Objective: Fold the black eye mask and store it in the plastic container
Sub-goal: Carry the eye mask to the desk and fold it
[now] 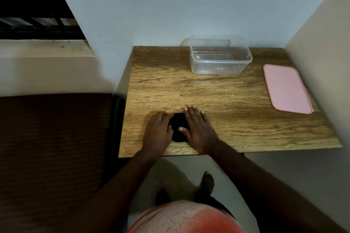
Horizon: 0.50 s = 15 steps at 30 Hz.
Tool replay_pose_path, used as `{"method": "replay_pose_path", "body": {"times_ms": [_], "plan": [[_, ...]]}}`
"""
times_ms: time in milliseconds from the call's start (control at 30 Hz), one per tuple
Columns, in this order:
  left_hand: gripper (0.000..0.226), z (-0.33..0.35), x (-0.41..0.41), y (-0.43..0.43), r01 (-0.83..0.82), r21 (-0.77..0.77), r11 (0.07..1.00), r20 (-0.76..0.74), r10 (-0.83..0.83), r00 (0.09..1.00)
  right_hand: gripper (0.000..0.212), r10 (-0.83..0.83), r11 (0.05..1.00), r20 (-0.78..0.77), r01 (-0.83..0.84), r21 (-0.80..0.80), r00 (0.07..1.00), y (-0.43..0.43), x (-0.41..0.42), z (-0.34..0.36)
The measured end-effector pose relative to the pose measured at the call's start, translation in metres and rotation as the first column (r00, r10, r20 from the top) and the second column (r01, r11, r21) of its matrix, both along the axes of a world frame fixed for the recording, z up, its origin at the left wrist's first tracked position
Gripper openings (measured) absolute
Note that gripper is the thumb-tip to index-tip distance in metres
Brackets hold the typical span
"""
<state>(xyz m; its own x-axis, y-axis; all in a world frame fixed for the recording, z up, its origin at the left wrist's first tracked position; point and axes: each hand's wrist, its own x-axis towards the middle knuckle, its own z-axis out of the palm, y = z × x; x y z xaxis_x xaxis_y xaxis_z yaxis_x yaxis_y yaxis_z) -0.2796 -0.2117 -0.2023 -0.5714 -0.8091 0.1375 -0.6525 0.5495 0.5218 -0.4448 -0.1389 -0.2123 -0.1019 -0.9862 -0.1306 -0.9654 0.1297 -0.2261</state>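
The black eye mask [178,126] lies in a compact bundle near the front edge of the wooden table [227,92]. My left hand [158,131] rests on its left side, fingers curled over the fabric. On the right side, my right hand [197,128] presses down flat, the thumb lying across the mask. Much of the mask is hidden under both hands. The clear plastic container [220,56] stands open and empty at the table's back edge, well beyond the hands.
A pink lid [287,89] lies flat at the table's right side, close to the beige wall. A dark brown mattress [53,147] borders the table on the left. Below the front edge, a bare foot [207,181] stands on the pale floor.
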Motion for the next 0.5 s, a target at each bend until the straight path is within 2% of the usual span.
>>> {"method": "replay_pose_path", "body": {"times_ms": [100,200,333,433,500], "plan": [[0.055,-0.006,0.002,-0.002,0.201,0.031,0.979,0.156,-0.204,0.967,0.077,0.007,1.000,-0.010,-0.007,-0.007,1.000,0.001,-0.001,-0.001],[0.069,-0.018,0.008,-0.002,0.258,-0.005,0.966,0.310,-0.244,0.919,0.077,0.022,1.000,-0.010,-0.022,-0.009,1.000,0.002,-0.004,-0.002],[0.068,-0.024,0.009,-0.001,0.264,-0.055,0.963,0.341,-0.231,0.911,0.080,0.069,0.997,-0.015,-0.068,0.031,0.998,0.007,-0.025,-0.002],[0.066,-0.025,0.009,0.000,0.258,-0.090,0.962,0.343,-0.213,0.915,0.077,-0.025,0.998,-0.002,0.025,0.050,1.000,0.006,-0.035,0.005],[0.065,-0.023,0.010,0.001,0.258,-0.093,0.962,0.349,-0.211,0.913,0.070,-0.057,0.998,-0.019,0.057,-0.015,0.998,0.001,-0.025,0.012]]}}
